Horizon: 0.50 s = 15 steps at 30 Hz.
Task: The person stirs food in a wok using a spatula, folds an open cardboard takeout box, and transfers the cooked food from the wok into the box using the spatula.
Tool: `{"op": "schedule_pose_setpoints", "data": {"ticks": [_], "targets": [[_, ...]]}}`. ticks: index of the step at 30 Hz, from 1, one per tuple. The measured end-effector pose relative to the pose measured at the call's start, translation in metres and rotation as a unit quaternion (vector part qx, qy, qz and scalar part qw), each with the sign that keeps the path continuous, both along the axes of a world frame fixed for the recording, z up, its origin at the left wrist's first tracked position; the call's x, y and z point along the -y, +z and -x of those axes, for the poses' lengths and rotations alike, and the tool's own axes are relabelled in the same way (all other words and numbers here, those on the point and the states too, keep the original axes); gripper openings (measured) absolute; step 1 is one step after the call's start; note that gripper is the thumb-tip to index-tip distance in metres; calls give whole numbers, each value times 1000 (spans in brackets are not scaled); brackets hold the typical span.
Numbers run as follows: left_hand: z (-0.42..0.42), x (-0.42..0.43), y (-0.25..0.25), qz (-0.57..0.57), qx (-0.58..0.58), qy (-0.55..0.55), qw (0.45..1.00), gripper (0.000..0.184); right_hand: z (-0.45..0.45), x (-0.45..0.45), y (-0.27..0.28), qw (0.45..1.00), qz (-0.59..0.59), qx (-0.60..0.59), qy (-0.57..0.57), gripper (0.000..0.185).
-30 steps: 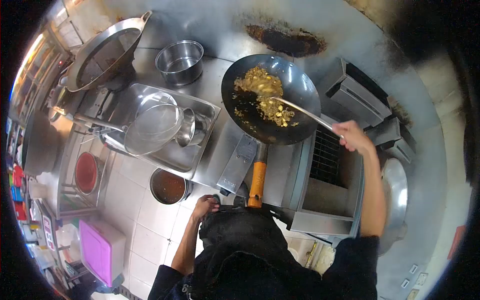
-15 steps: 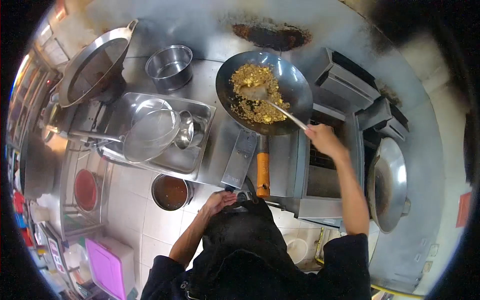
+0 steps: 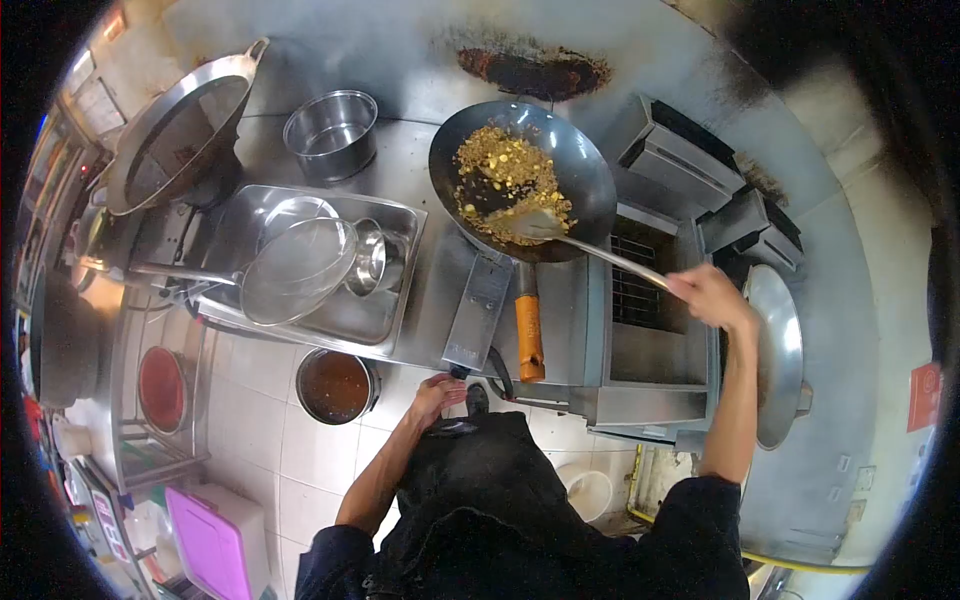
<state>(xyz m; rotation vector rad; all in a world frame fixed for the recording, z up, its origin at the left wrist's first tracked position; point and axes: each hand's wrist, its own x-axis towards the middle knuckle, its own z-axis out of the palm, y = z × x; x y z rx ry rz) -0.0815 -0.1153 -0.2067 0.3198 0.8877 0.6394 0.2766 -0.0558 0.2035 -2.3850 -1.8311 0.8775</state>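
Observation:
A dark wok [image 3: 585, 185] with an orange-brown handle [image 3: 529, 335] sits on the burner. Crumbly brown food [image 3: 505, 165] mixed with yellow bits of what looks like egg lies in it. My right hand [image 3: 715, 297] is closed round the long shaft of a metal wok spatula [image 3: 620, 262], whose blade rests in the food at the wok's near side. Below the burner's front, my left hand [image 3: 437, 397] has its fingers curled at a small black knob [image 3: 458, 371]; the fingertips are partly hidden.
Left of the wok, a steel tray [image 3: 390, 330] holds a mesh strainer [image 3: 300, 270] and steel bowls. A steel pot [image 3: 330, 135] stands behind it. Another wok [image 3: 775, 350] leans at the right. A pot of brown liquid [image 3: 338, 387] stands low beside the counter.
My right hand has moved right and slightly down, drawing the spatula blade from the middle of the food to the wok's near side. My left hand stays by the knob.

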Motion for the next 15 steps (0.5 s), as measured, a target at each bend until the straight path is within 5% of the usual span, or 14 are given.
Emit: {"op": "schedule_pose_setpoints", "data": {"ticks": [3, 4, 5, 7, 9, 13, 15], "targets": [[-3, -1, 6, 3, -26, 35, 999, 23, -34, -4, -57, 967, -179, 97, 156, 26], [-5, -3, -1, -11, -40, 34, 999, 19, 1, -21, -48, 989, -81, 103, 68, 26], [-9, -3, -5, -26, -53, 33, 998, 16, 6, -36, -80, 962, -209, 138, 109, 31], [-15, -2, -2, -47, -79, 38, 995, 15, 24, -71, -123, 968, -174, 129, 130, 29], [-16, -2, -1, -69, -107, 46, 991, 14, 42, -60, -116, 985, -156, 33, 72, 28], [-27, 2, -21, -132, -131, 65, 980, 11, 13, -17, -36, 993, -42, 81, 71, 26], [-31, 7, -24, -181, -195, 69, 962, 13, 3, -18, -42, 983, -133, 105, 76, 25]]}}
